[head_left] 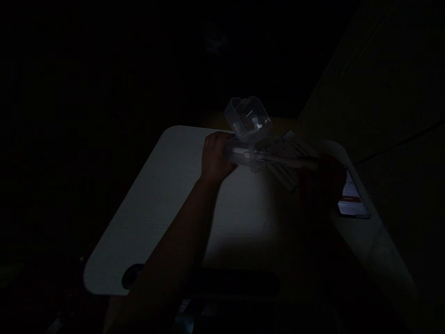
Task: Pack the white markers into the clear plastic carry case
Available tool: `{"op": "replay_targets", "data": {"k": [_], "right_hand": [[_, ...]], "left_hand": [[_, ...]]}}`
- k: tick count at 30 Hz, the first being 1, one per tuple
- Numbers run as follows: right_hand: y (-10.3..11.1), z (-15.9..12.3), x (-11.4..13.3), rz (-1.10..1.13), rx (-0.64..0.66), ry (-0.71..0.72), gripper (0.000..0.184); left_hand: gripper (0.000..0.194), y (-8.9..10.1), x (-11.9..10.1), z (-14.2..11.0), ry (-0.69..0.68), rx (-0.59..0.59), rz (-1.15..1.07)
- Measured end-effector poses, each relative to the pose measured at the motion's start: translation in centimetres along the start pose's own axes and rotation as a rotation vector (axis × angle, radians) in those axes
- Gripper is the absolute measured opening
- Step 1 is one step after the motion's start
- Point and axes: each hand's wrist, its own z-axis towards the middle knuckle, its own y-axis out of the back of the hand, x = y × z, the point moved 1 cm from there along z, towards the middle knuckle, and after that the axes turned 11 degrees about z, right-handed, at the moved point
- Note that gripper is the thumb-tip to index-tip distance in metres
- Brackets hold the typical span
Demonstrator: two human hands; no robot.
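Note:
A clear plastic case (239, 150) lies on its side above the middle of the white table, and its hinged lid (248, 118) stands open toward the back. My left hand (216, 157) is closed around the closed end of the case. On the other side, my right hand (321, 181), very dark and hard to make out, is closed on a slim pen-like stick (288, 161). The stick's far end reaches into the mouth of the case. Behind and below it, several similar slim sticks (283, 176) lie side by side, partly in shadow.
A lit phone (350, 199) rests on the right side of the white table (146, 204), partly behind my right hand. A dark slot (239, 282) and a round recess (131, 276) mark the near edge. A cable (399, 144) runs off to the right; the surroundings are very dark.

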Motion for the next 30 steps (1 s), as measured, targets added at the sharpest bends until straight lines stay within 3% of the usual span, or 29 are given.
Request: {"op": "replay_targets", "data": {"k": [4, 8, 13, 19, 26, 30], "right_hand": [[0.1, 0.5, 1.1, -0.108, 0.042, 0.084, 0.022], [0.1, 0.8, 1.2, -0.103, 0.098, 0.062, 0.024], [0.0, 0.8, 1.0, -0.061, 0.149, 0.138, 0.026], [-0.2, 0.7, 1.4, -0.073, 0.192, 0.104, 0.028], [-0.4, 0.7, 1.2, -0.084, 0.151, 0.026, 0.023], [-0.5, 0.5, 1.0, -0.064, 0.155, 0.053, 0.020]], "left_hand": [[0.053, -0.1, 0.0, 0.0, 0.009, 0.016, 0.002], [0.053, 0.0, -0.1, 0.0, 0.005, -0.001, -0.004], [0.049, 0.1, -0.2, 0.0, 0.016, 0.017, -0.005], [0.049, 0.2, -0.2, 0.0, 0.016, 0.016, 0.001], [0.048, -0.1, 0.1, -0.1, -0.006, 0.004, -0.014], [0.050, -0.1, 0.1, -0.1, -0.022, -0.013, -0.014]]}}
